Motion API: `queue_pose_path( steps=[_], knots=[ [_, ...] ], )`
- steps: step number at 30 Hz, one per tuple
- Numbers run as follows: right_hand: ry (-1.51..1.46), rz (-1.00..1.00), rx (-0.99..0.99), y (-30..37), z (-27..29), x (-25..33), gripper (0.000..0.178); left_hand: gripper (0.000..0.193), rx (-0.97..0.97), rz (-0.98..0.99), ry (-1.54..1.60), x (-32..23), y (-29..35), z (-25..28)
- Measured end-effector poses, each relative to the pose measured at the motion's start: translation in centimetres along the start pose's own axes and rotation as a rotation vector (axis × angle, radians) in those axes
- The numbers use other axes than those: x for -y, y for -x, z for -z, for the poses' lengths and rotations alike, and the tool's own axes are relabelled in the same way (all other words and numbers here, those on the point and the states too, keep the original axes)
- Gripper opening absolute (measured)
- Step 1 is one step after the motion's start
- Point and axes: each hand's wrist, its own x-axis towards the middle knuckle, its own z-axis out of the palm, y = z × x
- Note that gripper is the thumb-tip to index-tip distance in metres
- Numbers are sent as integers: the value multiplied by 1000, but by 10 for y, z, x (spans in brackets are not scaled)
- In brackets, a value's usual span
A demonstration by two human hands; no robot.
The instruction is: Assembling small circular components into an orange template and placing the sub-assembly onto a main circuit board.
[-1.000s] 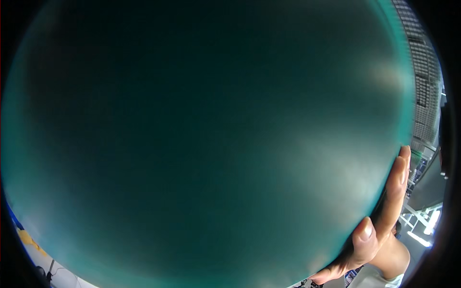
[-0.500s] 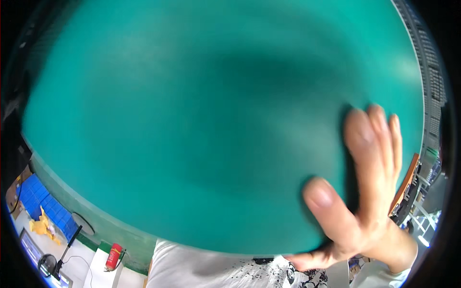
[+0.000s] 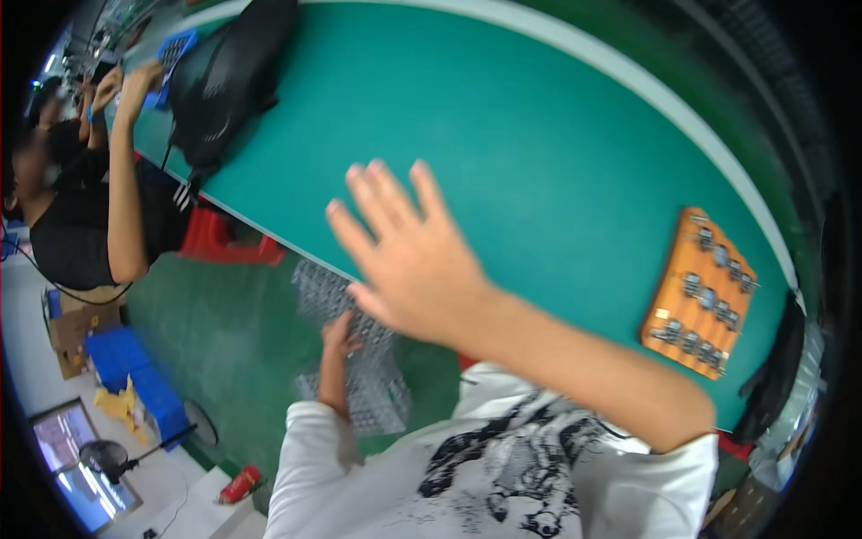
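Observation:
My right hand point(image 3: 409, 260) hovers palm-down over the green tabletop point(image 3: 539, 153) near its front edge, fingers spread and nothing in them. Below that edge, on the left, is my smaller-looking left hand point(image 3: 339, 335). Its thumb and fingers are apart, and clear bubble wrap point(image 3: 364, 395) shows around and behind it. Whether that hand touches the wrap I cannot tell. At the right end of the table lies an orange board point(image 3: 696, 296) bearing rows of small metal and dark parts.
A black backpack point(image 3: 229, 81) and a blue crate point(image 3: 171, 63) are on the table's far left. Beside them sits a person in black point(image 3: 81, 216) near a red stool point(image 3: 224, 238). Blue boxes point(image 3: 135, 368), a fan point(image 3: 103, 458) and a fire extinguisher point(image 3: 240, 485) stand lower left.
My view has drawn back from close over the tabletop. My right hand has shifted from the right toward the middle. My left hand, the bubble wrap and the whole orange board have come into sight.

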Motion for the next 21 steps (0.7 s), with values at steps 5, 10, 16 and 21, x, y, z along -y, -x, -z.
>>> queue_pose_path(
  steps=[5, 10, 16, 21],
  knots=[
    [-283, -77, -72, 101, 107, 16, 65, 83, 45, 9, -158, 11, 80, 77],
    [-446, -164, -215, 227, 198, -23, 71, 66, -26, -80, -352, -10, 188, 126],
    [-51, -631, -189, 325, 254, -78, 102, 54, -126, -196, -447, -33, 352, 157],
    [5, -762, -127, 347, 224, -101, 118, 53, -245, -273, -566, -59, 469, 153]
  ],
)
